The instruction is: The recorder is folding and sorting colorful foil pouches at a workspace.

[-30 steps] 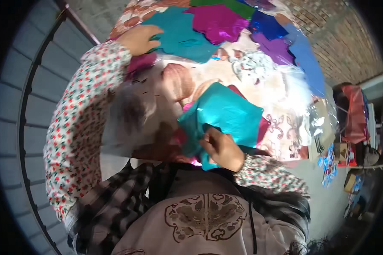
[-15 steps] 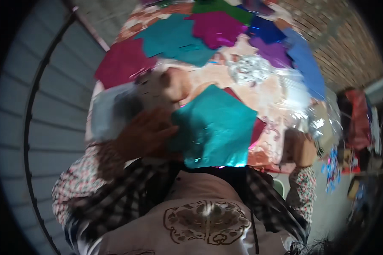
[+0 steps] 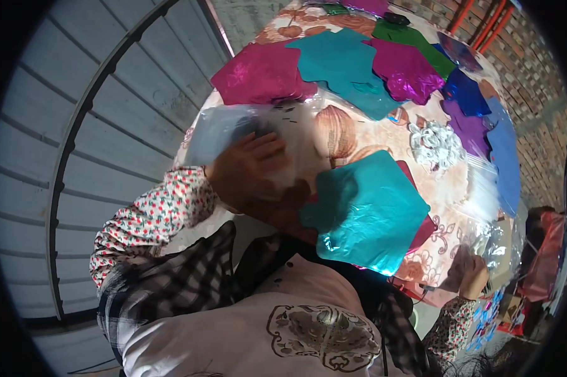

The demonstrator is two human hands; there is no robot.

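My left hand lies with its fingers stretched out over a whitish clear plastic bag at the table's left side. My right hand is at the table's right edge, its fingers curled beside some crinkled clear plastic; what it grips, if anything, is hidden. Between the hands, at the near edge, lies a flat turquoise foil sheet with pointed corners, like an uninflated star balloon. A dark pink foil piece peeks out from under it.
Flat foil pieces fan across the far side: dark pink, turquoise, magenta, green and blue. A silvery curled bundle sits right of centre. A ribbed metal panel stands at left, a brick wall at right.
The view has swung, so the table sits further right in the picture. My left hand has spread over the plastic bag, away from the turquoise foil's edge. My right hand stays at the right edge.
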